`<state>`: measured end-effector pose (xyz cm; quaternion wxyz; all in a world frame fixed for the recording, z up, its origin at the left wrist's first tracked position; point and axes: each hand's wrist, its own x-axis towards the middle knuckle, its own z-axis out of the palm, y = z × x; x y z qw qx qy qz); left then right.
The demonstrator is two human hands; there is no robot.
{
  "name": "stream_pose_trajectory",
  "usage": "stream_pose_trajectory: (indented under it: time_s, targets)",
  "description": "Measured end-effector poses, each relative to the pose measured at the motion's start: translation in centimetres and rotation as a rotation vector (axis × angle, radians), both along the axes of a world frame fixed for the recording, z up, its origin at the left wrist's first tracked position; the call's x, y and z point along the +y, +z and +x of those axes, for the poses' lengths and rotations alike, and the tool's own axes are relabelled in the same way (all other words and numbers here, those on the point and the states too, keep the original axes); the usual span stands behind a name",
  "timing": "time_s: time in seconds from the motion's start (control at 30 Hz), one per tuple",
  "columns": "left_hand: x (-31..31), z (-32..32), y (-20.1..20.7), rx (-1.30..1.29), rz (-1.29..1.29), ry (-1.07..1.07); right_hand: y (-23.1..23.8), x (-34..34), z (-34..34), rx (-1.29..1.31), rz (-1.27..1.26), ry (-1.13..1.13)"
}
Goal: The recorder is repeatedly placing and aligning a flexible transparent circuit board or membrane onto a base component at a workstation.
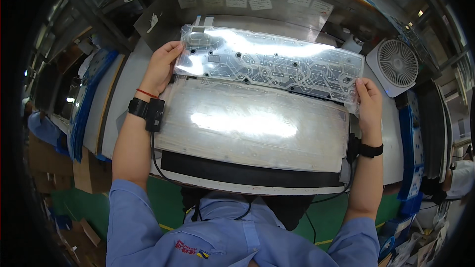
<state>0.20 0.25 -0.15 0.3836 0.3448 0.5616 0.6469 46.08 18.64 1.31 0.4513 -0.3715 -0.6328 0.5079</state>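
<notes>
Between my hands is a clear keyboard membrane sheet [269, 62] with printed circuit traces, small dark holes and a short ribbon tail at its far left corner. My left hand [164, 62] grips its left end, thumb and fingers closed on the edge. At the right end, my right hand [369, 100] pinches the near corner. The sheet is tilted and shines with reflected light. Nearer to me lies a stack of translucent plastic sheets [247, 123], glossy on top. Under the stack's near side shows a black mat [247, 170].
A white fan [396, 64] stands at the right back. Behind the sheet rises a metal panel [217, 7] with several paper labels. Blue-edged stacks [94, 104] flank the table [133, 76] on both sides. Cables run from devices strapped to my wrists.
</notes>
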Motion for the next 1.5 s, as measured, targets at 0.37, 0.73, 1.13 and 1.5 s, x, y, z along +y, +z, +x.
stream_pose_trajectory:
  time_s: [0.37, 0.73, 1.13, 1.5]
  targets:
    - [-0.7, -1.3, -0.6, -0.077, 0.296, -0.084, 1.1, -1.0, -0.3, 0.225, 0.035, -0.038]
    - [-0.4, 0.4, 0.9, 0.149, -0.038, -0.016, 1.0, -0.5, -0.2, 0.062, 0.073, -0.014]
    - [-0.2, -1.2, -0.7, 0.039, 0.040, 0.048, 1.1, -0.6, -0.2, 0.047, 0.026, -0.022]
    - [-0.3, 0.2, 0.5, -0.020, 0.037, 0.034, 1.8, -1.7, 0.2, -0.560, 0.113, 0.380]
